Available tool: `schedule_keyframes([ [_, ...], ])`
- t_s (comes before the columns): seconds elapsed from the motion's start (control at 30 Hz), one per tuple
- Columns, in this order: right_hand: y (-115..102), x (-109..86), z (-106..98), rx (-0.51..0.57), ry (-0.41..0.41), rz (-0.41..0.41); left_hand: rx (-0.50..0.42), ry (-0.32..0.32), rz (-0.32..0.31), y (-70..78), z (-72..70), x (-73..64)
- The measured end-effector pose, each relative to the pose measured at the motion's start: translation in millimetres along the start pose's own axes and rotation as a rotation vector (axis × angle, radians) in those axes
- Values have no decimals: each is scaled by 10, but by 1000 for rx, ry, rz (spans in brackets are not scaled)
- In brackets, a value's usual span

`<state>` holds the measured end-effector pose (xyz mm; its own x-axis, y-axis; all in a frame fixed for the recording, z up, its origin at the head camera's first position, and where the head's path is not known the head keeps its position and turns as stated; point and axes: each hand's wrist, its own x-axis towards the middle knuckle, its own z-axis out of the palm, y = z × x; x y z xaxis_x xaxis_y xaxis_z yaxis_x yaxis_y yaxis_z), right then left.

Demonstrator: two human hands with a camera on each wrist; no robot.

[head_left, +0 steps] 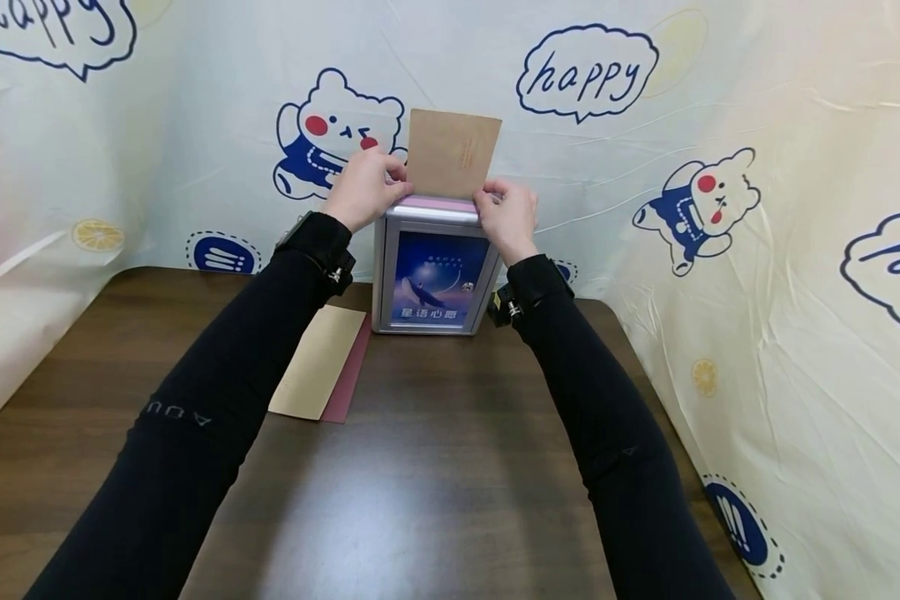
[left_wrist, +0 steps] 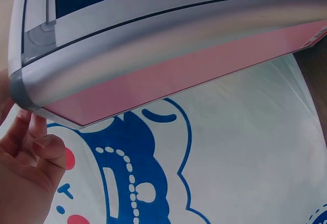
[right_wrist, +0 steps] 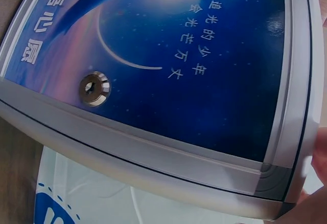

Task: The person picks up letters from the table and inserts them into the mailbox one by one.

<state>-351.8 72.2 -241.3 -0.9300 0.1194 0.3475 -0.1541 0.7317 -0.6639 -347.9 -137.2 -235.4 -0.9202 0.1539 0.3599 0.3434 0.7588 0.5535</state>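
Observation:
A brown kraft envelope (head_left: 450, 154) stands upright at the top of a silver lockable box (head_left: 386, 275), in the head view. My left hand (head_left: 363, 187) pinches its lower left edge, and my right hand (head_left: 510, 218) pinches the lower right edge, both close over the box top. The envelope's bottom edge meets the pink top panel (head_left: 441, 202); whether it sits in a slot, I cannot tell. On the blue picture front is a round key lock (right_wrist: 95, 89), seen in the right wrist view. The left wrist view shows the box's pink side panel (left_wrist: 179, 76) beside my curled fingers.
Left of the box, a tan envelope (head_left: 318, 362) overlaps a dark pink envelope (head_left: 347, 371) on the brown wooden table (head_left: 405, 483). A white cloth (head_left: 450, 50) with cartoon bears hangs behind the box and along both sides.

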Motion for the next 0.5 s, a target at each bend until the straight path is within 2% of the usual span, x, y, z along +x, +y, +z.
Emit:
schedule_keyframes([
  [0.5, 13, -21, 25, -11, -17, 35, -17, -1, -9, -15, -7, -23],
])
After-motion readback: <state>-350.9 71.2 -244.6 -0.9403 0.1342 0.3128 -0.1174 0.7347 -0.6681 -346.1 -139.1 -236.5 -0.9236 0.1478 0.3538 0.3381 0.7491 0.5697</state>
